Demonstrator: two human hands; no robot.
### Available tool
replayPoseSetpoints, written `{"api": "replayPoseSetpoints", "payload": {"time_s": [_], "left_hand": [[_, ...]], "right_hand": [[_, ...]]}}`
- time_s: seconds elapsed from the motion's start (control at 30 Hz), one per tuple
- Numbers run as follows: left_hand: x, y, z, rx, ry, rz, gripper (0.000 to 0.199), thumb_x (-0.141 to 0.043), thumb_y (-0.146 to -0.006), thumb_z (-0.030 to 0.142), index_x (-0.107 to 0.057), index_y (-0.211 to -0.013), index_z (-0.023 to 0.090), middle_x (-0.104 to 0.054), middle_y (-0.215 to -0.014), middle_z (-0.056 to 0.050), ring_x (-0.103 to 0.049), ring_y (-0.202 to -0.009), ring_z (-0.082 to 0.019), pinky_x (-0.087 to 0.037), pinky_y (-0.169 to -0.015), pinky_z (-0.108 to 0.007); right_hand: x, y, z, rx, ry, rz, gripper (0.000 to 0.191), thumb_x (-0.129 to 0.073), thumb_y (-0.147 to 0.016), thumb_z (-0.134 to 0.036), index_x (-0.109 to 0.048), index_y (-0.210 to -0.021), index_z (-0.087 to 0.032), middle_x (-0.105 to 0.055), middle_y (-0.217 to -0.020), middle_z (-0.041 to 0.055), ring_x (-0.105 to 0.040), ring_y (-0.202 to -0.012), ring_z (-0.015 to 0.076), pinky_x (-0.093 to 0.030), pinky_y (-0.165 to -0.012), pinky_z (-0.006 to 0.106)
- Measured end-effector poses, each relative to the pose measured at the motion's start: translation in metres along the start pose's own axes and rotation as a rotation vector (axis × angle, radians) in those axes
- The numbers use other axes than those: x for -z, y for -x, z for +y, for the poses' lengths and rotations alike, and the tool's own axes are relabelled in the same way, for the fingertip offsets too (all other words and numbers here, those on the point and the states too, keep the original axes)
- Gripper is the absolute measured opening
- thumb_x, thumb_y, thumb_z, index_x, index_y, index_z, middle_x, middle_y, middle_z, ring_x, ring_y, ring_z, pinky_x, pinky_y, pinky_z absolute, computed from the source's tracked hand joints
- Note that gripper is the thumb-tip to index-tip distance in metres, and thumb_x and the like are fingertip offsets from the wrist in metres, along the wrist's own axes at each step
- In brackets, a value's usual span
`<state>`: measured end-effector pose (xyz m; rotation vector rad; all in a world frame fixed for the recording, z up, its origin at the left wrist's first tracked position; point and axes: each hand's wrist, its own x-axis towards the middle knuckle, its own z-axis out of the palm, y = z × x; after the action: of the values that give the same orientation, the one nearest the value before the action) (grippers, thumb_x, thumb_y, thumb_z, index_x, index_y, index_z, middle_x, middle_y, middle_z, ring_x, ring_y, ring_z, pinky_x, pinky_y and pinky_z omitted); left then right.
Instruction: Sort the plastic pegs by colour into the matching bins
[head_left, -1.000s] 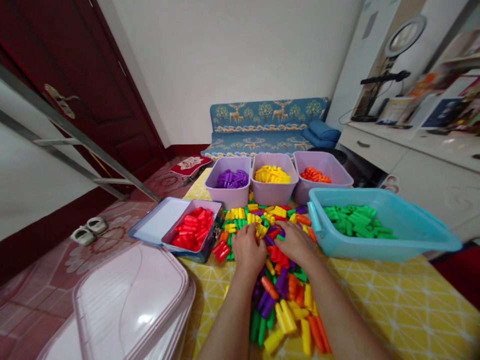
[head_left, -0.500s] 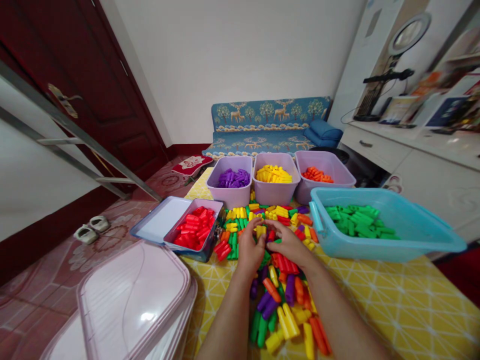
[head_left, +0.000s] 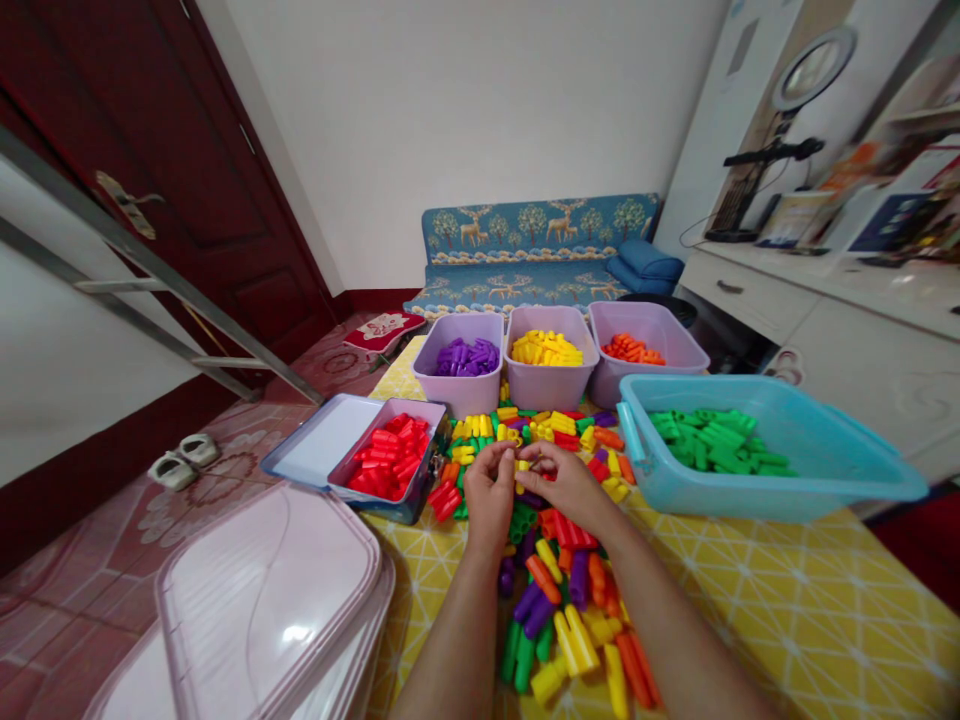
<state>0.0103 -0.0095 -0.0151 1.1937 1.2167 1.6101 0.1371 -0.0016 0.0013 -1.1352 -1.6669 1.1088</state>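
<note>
My left hand [head_left: 489,495] is closed in a pinch above a heap of coloured plastic building tubes [head_left: 540,590]. Facing it, my right hand [head_left: 566,488] has its fingers curled in, with the fingertips close to the left ones. A small yellow plastic tube piece [head_left: 520,472] shows between the two hands, mostly covered by fingers. Green tubes [head_left: 523,522] lie just below the hands, and joined red tubes [head_left: 568,530] lie under my right wrist. More mixed tubes spread behind the hands.
Purple tubes fill one lilac bin [head_left: 457,393], yellow another [head_left: 553,385], orange a third [head_left: 690,350]. A blue tub [head_left: 757,500] holds green tubes at right; an open tin [head_left: 409,508] holds red ones at left. Pinkish lids [head_left: 270,590] are stacked front left.
My fingers have closed in around the yellow piece, which is now more hidden. The left hand has shifted slightly left, and the right hand's fingers have turned inward.
</note>
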Motion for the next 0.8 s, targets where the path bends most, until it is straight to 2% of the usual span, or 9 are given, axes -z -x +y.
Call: {"api": "replayPoseSetpoints", "payload": {"time_s": [0.17, 0.27, 0.4, 0.53, 0.63, 0.73, 0.8], "left_hand": [[0.001, 0.003, 0.003, -0.063, -0.056, -0.018, 0.02, -0.052, -0.084, 0.027, -0.067, -0.09, 0.015, -0.072, -0.089, -0.006, -0.066, -0.087, -0.018, -0.05, -0.082, -0.028], [0.002, 0.004, 0.004, -0.073, -0.116, -0.008, 0.021, -0.05, -0.085, 0.025, -0.068, -0.091, 0.016, -0.071, -0.09, -0.005, -0.065, -0.088, -0.018, -0.049, -0.08, -0.027], [0.001, 0.005, 0.002, -0.087, -0.201, -0.013, 0.022, -0.05, -0.085, 0.025, -0.069, -0.092, 0.017, -0.071, -0.09, -0.004, -0.065, -0.084, -0.017, -0.05, -0.075, -0.026], [0.0, 0.006, -0.001, -0.122, -0.29, -0.031, 0.023, -0.05, -0.087, 0.03, -0.069, -0.094, 0.018, -0.072, -0.093, -0.006, -0.065, -0.085, -0.018, -0.05, -0.076, -0.028], [0.001, 0.004, -0.003, -0.121, -0.323, 0.016, 0.026, -0.048, -0.089, 0.032, -0.068, -0.094, 0.017, -0.072, -0.093, -0.007, -0.065, -0.086, -0.019, -0.049, -0.077, -0.029], [0.002, 0.003, -0.005, -0.113, -0.35, 0.067, 0.024, -0.048, -0.088, 0.028, -0.068, -0.092, 0.017, -0.071, -0.091, -0.007, -0.065, -0.087, -0.02, -0.049, -0.078, -0.03], [0.003, 0.002, -0.007, -0.124, -0.365, 0.081, 0.022, -0.049, -0.086, 0.024, -0.068, -0.092, 0.017, -0.071, -0.091, -0.007, -0.065, -0.088, -0.02, -0.049, -0.079, -0.031]], "right_hand": [[0.002, 0.001, -0.003, 0.078, 0.11, -0.08, 0.025, -0.061, -0.079, -0.031, -0.07, -0.099, -0.018, -0.069, -0.084, 0.0025, -0.061, -0.074, 0.0162, -0.048, -0.068, 0.027], [0.004, 0.001, -0.007, 0.074, 0.161, -0.085, 0.025, -0.061, -0.077, -0.027, -0.072, -0.097, -0.017, -0.069, -0.091, 0.0051, -0.061, -0.077, 0.0171, -0.047, -0.069, 0.027], [0.003, 0.001, -0.01, 0.05, 0.27, -0.075, 0.028, -0.057, -0.075, -0.021, -0.073, -0.099, -0.02, -0.069, -0.083, 0.0033, -0.059, -0.069, 0.0147, -0.043, -0.062, 0.024], [0.004, 0.004, -0.014, -0.018, 0.431, 0.024, 0.036, -0.055, -0.07, -0.015, -0.071, -0.102, -0.02, -0.064, -0.066, 0.0, -0.052, -0.054, 0.012, -0.036, -0.052, 0.022], [0.015, 0.006, -0.016, -0.068, 0.477, 0.051, 0.04, -0.056, -0.066, -0.015, -0.071, -0.103, -0.021, -0.064, -0.064, -0.0003, -0.052, -0.054, 0.0122, -0.035, -0.051, 0.022], [0.031, 0.001, -0.021, -0.111, 0.445, 0.044, 0.035, -0.057, -0.062, -0.014, -0.072, -0.092, -0.019, -0.063, -0.061, -0.0003, -0.055, -0.055, 0.0134, -0.038, -0.052, 0.023], [0.04, -0.008, -0.029, -0.112, 0.287, 0.146, 0.028, -0.061, -0.062, -0.018, -0.071, -0.087, -0.017, -0.064, -0.064, 0.0009, -0.057, -0.056, 0.0142, -0.043, -0.053, 0.024]]}}
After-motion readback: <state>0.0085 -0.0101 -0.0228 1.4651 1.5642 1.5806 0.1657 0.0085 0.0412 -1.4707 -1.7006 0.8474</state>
